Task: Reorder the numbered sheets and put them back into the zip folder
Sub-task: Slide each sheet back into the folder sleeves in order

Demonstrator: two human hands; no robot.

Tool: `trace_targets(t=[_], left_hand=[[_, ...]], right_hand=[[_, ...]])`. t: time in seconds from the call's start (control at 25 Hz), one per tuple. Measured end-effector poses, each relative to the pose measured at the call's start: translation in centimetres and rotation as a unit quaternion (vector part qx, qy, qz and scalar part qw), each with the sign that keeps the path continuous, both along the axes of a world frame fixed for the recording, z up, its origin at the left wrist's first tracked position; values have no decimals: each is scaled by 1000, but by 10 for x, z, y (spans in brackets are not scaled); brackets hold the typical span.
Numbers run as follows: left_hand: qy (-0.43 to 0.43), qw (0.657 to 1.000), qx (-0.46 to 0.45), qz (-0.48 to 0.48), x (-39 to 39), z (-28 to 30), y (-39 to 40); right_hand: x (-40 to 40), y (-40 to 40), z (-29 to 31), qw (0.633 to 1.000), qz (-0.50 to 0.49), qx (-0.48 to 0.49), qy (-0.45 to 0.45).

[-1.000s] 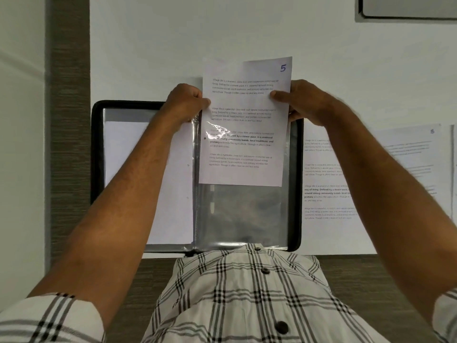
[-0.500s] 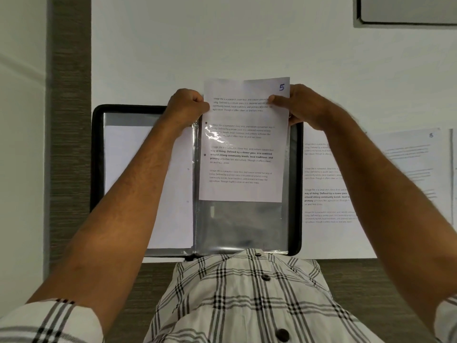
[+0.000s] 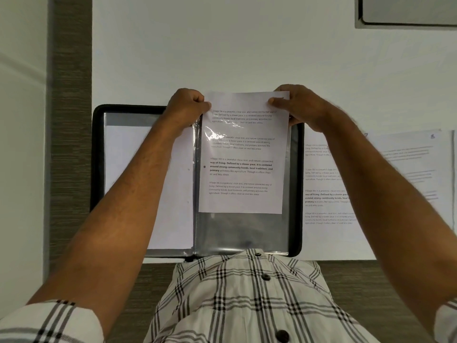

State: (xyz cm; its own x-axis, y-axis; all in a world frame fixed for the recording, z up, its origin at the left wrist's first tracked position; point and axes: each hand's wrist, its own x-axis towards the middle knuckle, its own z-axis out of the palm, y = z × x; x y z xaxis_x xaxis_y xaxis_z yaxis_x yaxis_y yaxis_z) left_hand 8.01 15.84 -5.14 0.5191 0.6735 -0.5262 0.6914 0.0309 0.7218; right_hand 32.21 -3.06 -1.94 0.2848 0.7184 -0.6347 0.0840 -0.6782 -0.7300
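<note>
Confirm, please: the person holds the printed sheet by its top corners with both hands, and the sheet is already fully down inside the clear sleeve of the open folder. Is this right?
Not fully. In the head view the left hand and right hand grip the printed sheet by its top corners, but it is only partly in the clear sleeve of the open folder: its top sticks out, and empty sleeve shows below it.

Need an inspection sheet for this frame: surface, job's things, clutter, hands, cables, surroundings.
Surface: white table, wood-grain edge toward the person.
Job's things: open black zip folder; printed sheet partly inside the right clear sleeve; more sheets lying to the right.
Clutter: nothing seen.
Hands: left hand pinches the sleeve's top left; right hand pinches the sheet's top right corner.
Cables: nothing seen.
Surroundings: framed dark-edged panel at top right; checked shirt below.
</note>
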Motion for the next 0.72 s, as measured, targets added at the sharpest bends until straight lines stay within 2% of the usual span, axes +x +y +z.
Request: trace_targets(t=[0.2,0.28,0.48,0.72], left_hand=[[-27,999,17,37,3,3,-3],[-20,999,35,18,2,2,-5],[10,996,60,-68,0,4,-4],[-25,991,95,-89,-4,7,-9]], right_hand=[[2,1,-1,998,45,-37,-16],[3,2,-1,997,59,-46,-20],[-5,3,2,997,66,0,-48],[-12,4,0,994,75,47,-63]])
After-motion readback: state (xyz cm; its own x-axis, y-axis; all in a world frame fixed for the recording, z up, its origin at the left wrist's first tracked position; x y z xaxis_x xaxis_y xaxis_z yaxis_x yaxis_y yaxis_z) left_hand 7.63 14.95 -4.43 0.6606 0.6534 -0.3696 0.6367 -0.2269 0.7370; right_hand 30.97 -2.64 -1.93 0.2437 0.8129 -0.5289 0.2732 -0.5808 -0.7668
